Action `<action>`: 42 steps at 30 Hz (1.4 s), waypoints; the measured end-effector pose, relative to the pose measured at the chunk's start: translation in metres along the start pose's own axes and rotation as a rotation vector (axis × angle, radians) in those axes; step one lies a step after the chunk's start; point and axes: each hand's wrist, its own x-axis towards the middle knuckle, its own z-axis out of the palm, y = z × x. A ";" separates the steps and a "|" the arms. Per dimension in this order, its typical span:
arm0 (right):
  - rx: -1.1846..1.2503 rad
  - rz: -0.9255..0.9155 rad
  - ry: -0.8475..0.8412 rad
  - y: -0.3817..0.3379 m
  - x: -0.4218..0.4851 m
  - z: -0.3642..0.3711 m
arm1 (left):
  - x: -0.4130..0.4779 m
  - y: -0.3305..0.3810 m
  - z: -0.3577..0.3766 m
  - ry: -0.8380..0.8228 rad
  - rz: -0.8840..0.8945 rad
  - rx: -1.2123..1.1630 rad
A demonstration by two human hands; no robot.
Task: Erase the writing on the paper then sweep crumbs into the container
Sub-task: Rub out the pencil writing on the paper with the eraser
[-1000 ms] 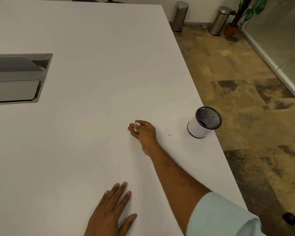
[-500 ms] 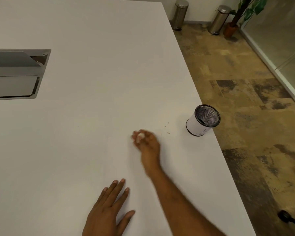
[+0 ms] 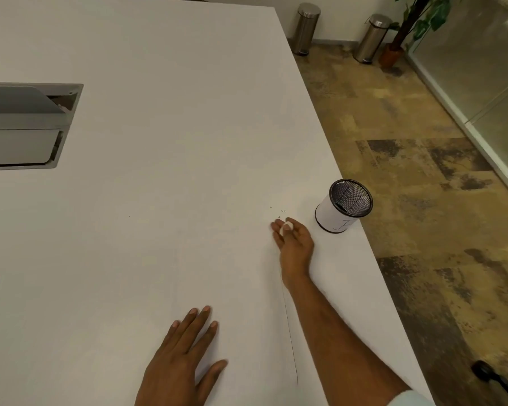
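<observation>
Rightward across the counter [image 3: 159, 112] is where the right grip [image 3: 294, 244] has gone since a second ago, so it now sits right of centre in the frame, close to the container [image 3: 342, 206]. Its fingers are curled and pinch a small white eraser [image 3: 287, 226] at the fingertips, with the eraser's tip poking out toward the top of the frame. A few dark crumbs [image 3: 280, 213] lie scattered on the counter just above those fingertips, between the eraser and the container's lower left side. The container is a white cylinder with a dark mesh inside, standing upright near the counter's right edge, apart from the hand.

At the bottom centre, the left grip [image 3: 179, 364] lies flat with fingers spread and straight, pressing on the white paper [image 3: 241, 288]. The paper's right edge shows as a thin line under the right forearm. No writing can be made out on it.
</observation>
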 end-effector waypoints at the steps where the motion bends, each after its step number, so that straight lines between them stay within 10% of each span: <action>1: -0.005 -0.009 0.023 -0.005 0.001 -0.006 | -0.001 -0.001 0.000 -0.005 0.000 0.003; 10: -0.007 0.107 -0.132 0.002 0.005 0.053 | -0.001 -0.008 -0.002 0.004 0.030 0.022; 26: 0.266 -0.043 0.445 -0.021 -0.014 0.022 | 0.001 -0.011 -0.001 -0.003 0.055 0.030; 35: -0.763 -0.466 0.101 -0.041 -0.021 -0.045 | 0.004 -0.012 -0.002 0.015 0.074 0.047; 42: -0.894 -0.316 -0.075 -0.049 -0.019 -0.054 | 0.009 -0.013 -0.002 0.021 0.046 0.036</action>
